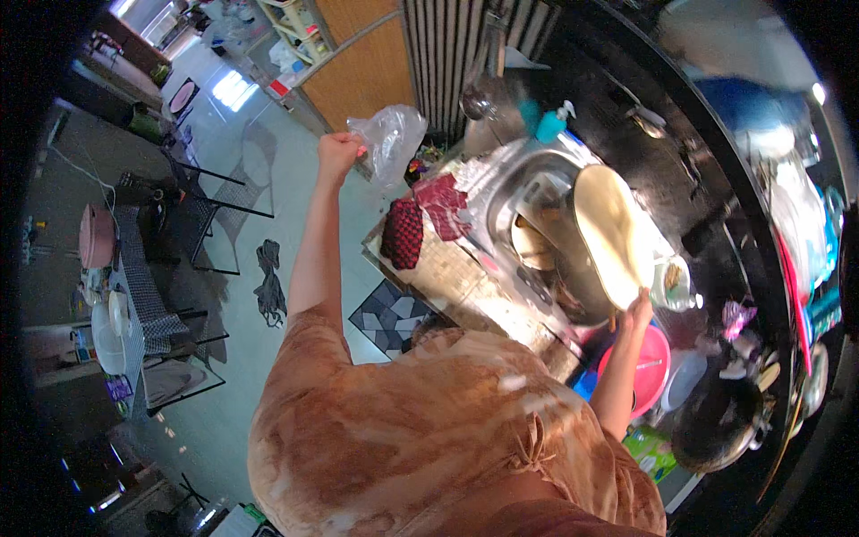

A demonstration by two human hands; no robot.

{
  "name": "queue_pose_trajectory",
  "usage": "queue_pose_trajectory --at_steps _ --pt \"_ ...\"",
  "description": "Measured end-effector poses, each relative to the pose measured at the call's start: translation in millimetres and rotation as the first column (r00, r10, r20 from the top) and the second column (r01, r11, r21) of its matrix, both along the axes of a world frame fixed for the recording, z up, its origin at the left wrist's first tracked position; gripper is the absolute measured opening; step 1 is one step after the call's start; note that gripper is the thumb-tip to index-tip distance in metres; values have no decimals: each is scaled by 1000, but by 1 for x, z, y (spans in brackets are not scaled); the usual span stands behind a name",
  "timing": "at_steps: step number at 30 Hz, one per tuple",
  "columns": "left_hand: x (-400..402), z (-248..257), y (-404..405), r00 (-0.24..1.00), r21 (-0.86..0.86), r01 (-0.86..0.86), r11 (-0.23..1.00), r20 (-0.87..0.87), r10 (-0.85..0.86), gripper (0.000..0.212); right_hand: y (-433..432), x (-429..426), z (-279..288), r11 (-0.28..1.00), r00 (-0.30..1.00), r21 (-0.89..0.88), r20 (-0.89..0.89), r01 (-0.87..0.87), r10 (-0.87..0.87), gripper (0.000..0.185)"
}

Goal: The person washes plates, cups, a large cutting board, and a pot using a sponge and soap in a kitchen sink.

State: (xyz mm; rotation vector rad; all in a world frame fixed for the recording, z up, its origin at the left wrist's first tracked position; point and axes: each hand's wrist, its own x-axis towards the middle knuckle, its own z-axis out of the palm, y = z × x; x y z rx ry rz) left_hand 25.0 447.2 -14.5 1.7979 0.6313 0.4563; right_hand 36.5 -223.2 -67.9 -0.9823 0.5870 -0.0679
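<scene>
My left hand (339, 159) is raised out to the left, its fingers closed on a crumpled clear plastic bag (394, 144). The bag hangs near the far left corner of the sink counter. On the other side, my right hand (635, 315) grips the near end of a long oval cream-coloured dish (612, 231), tilted over the stainless steel sink (498, 205). Inside the basin lie a round pale dish (532, 243) and other wet ware, partly hidden by the oval dish. A dark red knitted cloth (402, 233) and a red rag (443, 205) lie on the counter's left edge.
A teal pump bottle (551, 126) stands behind the sink. To the right are a clear container (672, 282), a pink basin (647, 376) and a dark wok (718, 429). A patterned mat (389, 315) and a grey cloth (269, 282) lie on the floor.
</scene>
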Motion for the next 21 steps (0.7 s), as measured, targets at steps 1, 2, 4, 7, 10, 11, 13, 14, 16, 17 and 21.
queue_pose_trajectory --at_steps 1,2,4,7,10,11,13,14,16,17,21 --pt "7 -20 22 998 57 -51 997 -23 53 21 8 -3 6 1000 1000 21 -28 11 -10 41" --pt "19 -51 43 994 113 -95 989 -40 100 22 9 -3 3 999 1000 42 -7 2 -2 41" --pt "44 -116 68 987 347 -121 930 -54 148 24 13 -1 2 1000 999 2 -27 26 -26 42" --pt "102 -171 63 954 636 -24 772 -217 208 26 20 -6 5 997 998 55 11 59 -59 42" --pt "130 -217 72 844 452 -84 888 -442 305 25 25 2 2 998 999 55 26 20 -21 39" --pt "149 -222 59 818 472 -22 882 -498 287 25 18 -1 -4 999 999 29 21 42 -43 38" --pt "187 -221 6 770 494 147 857 -601 215 27 2 -21 -8 993 993 -24 31 113 -113 38" --pt "204 -216 -14 767 380 142 914 -626 141 28 -5 -33 -7 988 988 -45 42 151 -149 37" --pt "212 -235 -5 744 484 372 792 -666 57 28 -5 -33 -3 984 983 -103 131 143 -130 36" --pt "203 -261 29 727 651 546 527 -681 88 29 3 -17 -2 989 982 -112 170 101 -81 36" --pt "199 -266 17 920 -29 47 998 -389 -55 28 11 -15 -1 957 970 -189 153 219 -191 29"
